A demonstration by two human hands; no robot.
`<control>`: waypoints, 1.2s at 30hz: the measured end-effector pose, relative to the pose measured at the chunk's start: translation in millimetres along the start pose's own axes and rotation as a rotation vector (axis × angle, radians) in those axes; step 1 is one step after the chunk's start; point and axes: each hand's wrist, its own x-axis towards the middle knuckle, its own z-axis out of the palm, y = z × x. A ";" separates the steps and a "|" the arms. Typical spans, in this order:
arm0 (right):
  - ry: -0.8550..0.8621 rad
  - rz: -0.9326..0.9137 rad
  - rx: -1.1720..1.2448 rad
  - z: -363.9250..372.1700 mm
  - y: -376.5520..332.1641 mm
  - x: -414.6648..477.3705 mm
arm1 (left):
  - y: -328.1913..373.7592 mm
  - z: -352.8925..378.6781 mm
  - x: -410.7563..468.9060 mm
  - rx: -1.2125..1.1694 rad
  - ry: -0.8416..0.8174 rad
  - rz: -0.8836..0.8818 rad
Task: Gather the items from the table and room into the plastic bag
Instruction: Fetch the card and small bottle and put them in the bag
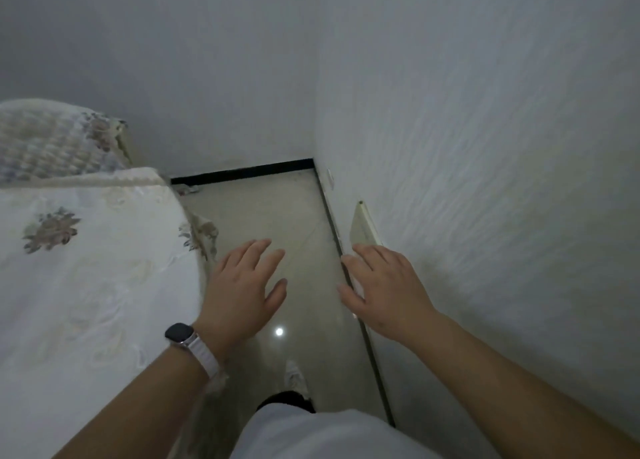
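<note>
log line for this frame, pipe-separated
left hand: open, empty | right hand: open, empty | place: floor between bed and wall | bag: not visible

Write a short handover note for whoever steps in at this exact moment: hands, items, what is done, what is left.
Left hand: open, empty, held out over the floor; a watch on the wrist.
Right hand: open, empty, close to the wall.
The person stands in the narrow gap between the bed and the wall.
No plastic bag and no table in view.
A small, unclear scrap lies on the floor by the far baseboard.
Done: nothing can be confirmed.
Left: find the bag and gather the items.
</note>
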 end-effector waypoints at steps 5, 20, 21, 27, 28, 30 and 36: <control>0.011 -0.052 -0.074 -2.8 -7.2 111.4 | -63.3 -4.8 76.7 -0.012 0.032 0.019; -0.007 -0.201 0.021 63.1 9.1 384.9 | -210.1 14.6 235.1 0.037 0.059 -0.196; -0.004 -0.206 0.030 73.3 15.1 410.6 | -220.8 17.8 251.7 0.049 0.053 -0.221; -0.115 -0.288 0.091 106.1 43.0 557.3 | -270.7 30.1 354.3 0.101 -0.039 -0.373; -0.110 -0.303 0.099 107.5 45.6 578.7 | -275.4 29.5 371.0 0.107 -0.027 -0.386; -0.094 -0.360 0.094 109.0 48.2 622.3 | -284.6 25.2 404.8 0.132 -0.019 -0.404; -0.123 -0.504 0.109 115.2 31.5 725.9 | -332.4 20.4 467.1 0.139 0.035 -0.518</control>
